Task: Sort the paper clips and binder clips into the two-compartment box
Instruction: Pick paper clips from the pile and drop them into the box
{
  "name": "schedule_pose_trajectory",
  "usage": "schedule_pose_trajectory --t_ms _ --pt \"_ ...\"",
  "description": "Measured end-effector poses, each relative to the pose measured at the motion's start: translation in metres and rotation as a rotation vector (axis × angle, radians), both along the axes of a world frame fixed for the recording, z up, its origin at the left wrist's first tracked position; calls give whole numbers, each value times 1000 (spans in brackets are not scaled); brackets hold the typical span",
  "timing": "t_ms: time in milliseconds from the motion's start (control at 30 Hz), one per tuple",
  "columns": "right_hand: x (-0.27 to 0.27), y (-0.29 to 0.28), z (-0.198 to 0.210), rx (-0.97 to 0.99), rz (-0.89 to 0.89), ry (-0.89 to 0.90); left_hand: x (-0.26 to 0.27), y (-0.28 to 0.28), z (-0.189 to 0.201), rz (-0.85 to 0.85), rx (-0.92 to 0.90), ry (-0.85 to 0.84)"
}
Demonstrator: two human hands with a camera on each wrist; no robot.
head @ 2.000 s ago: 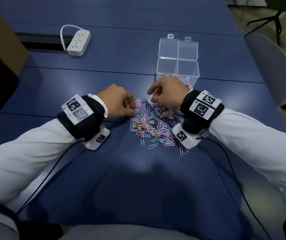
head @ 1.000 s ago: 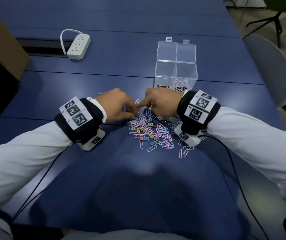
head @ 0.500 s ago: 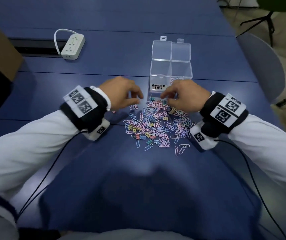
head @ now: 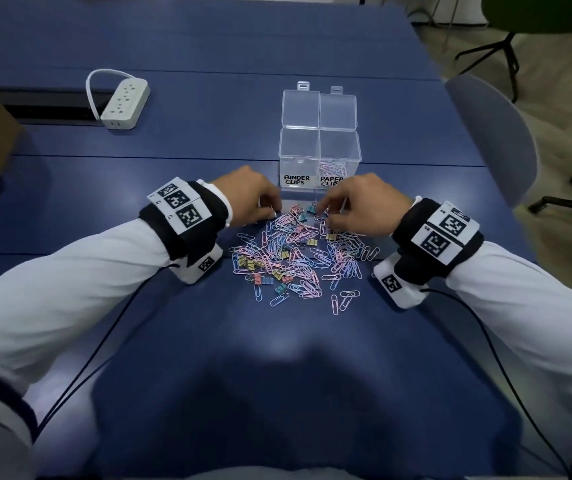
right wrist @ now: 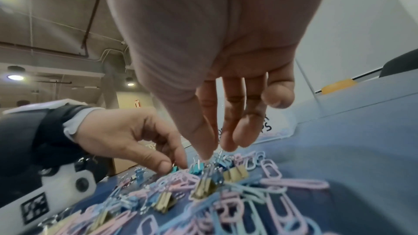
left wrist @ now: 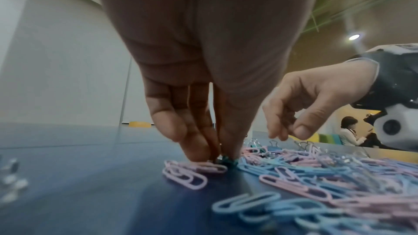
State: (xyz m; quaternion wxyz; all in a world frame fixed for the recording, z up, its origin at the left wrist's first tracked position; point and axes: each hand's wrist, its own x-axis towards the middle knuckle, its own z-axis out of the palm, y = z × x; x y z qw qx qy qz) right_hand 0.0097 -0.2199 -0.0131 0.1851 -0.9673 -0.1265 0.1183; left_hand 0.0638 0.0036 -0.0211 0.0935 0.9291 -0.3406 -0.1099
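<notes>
- Paper clips (head: 298, 258), pink and blue, lie heaped with binder clips (head: 249, 263) on the table (head: 208, 341), just near the two-compartment box (head: 319, 157).
- Left hand (head: 246, 199) pinches a teal binder clip (left wrist: 227, 160) at the heap's left edge.
- Right hand (head: 364, 206) has thumb and fingertips (right wrist: 204, 151) closing on a binder clip's wire handles (right wrist: 216, 158); a firm grip cannot be told.

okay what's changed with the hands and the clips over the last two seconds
Both hands have spread apart and moved to the pile's far edge. The left hand now pinches a teal binder clip; the right hand reaches down among binder clips, grip unclear. The box stayed put.
</notes>
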Motion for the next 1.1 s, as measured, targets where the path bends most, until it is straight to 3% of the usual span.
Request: schedule_pose_trajectory --t_ms 200,400,567,733,933,1100 --pt "8 10 -2 -3 -29 -42 3 27 13 131 -124 -37" --pt "21 21 -2 -65 -50 -70 15 63 16 232 88 31" --pt "31 36 -5 -57 -38 -99 14 40 10 128 5 -66" --pt "32 32 0 106 -108 -176 5 -7 12 -38 5 -77" --pt "21 9 10 -13 -76 -47 9 -26 9 -72 17 -89" --pt "19 25 5 -47 -46 -33 12 -24 9 -78 56 -60"
